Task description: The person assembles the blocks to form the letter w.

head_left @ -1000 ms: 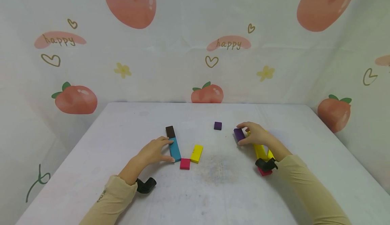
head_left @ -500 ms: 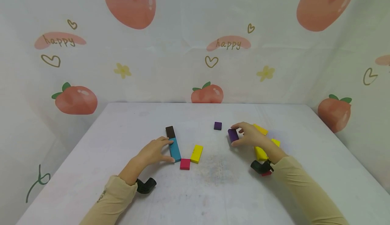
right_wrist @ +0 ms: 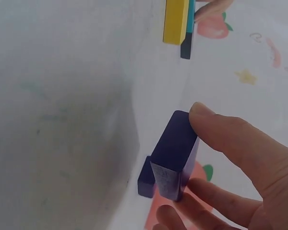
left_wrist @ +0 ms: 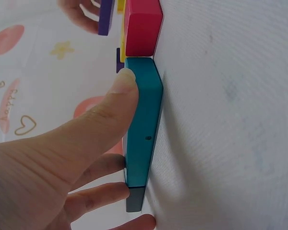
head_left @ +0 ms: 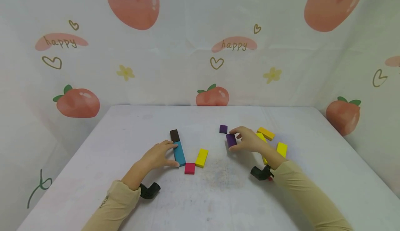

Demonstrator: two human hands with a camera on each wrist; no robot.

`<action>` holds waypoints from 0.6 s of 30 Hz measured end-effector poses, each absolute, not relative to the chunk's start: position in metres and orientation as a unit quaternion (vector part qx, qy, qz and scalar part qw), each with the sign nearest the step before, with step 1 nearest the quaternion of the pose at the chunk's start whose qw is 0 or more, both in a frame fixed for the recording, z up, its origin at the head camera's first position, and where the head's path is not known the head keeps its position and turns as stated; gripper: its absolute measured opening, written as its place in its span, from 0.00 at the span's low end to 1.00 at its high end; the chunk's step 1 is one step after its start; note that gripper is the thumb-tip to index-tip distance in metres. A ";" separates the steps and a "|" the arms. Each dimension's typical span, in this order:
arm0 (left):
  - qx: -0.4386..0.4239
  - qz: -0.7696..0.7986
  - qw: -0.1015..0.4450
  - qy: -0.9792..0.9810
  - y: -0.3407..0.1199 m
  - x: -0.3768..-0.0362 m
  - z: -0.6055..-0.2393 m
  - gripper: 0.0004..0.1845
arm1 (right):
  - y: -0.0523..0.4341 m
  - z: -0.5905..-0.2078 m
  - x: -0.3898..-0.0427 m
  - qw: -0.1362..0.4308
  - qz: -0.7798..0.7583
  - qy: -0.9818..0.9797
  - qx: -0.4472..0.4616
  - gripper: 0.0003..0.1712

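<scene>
Head view: left hand (head_left: 157,156) pinches the teal block (head_left: 179,153) flat on the surface (head_left: 200,203), brown block (head_left: 174,135) at its far end, pink block (head_left: 189,168) at the near end. Right hand (head_left: 248,139) grips a purple block (head_left: 231,140) just beside a small purple cube (head_left: 223,129).
Left wrist: thumb on the teal block's top face.
Right wrist: purple block clamped between thumb and fingers, off the surface.

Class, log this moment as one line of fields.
left hand: grips teal block on table | right hand: pinches purple block | nearby: small purple cube
</scene>
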State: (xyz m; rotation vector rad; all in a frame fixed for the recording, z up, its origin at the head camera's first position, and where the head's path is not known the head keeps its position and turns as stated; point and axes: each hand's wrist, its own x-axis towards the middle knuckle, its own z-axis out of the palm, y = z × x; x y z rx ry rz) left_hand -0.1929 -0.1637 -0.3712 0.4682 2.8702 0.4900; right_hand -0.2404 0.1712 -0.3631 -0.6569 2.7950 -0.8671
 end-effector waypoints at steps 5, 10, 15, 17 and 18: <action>0.156 0.165 0.097 0.969 -0.164 -0.193 -0.371 0.39 | 0.161 -0.364 -0.241 0.069 -0.285 0.931 -0.218 0.35; 0.158 0.166 0.097 0.968 -0.164 -0.193 -0.372 0.39 | 0.153 -0.365 -0.242 0.081 -0.280 0.934 -0.204 0.36; 0.159 0.165 0.096 0.969 -0.164 -0.193 -0.372 0.39 | 0.146 -0.364 -0.242 0.085 -0.288 0.933 -0.198 0.36; 0.159 0.165 0.096 0.969 -0.164 -0.193 -0.372 0.39 | 0.143 -0.364 -0.243 0.086 -0.291 0.932 -0.197 0.36; 0.159 0.165 0.096 0.969 -0.164 -0.193 -0.371 0.39 | 0.141 -0.364 -0.243 0.084 -0.291 0.932 -0.199 0.36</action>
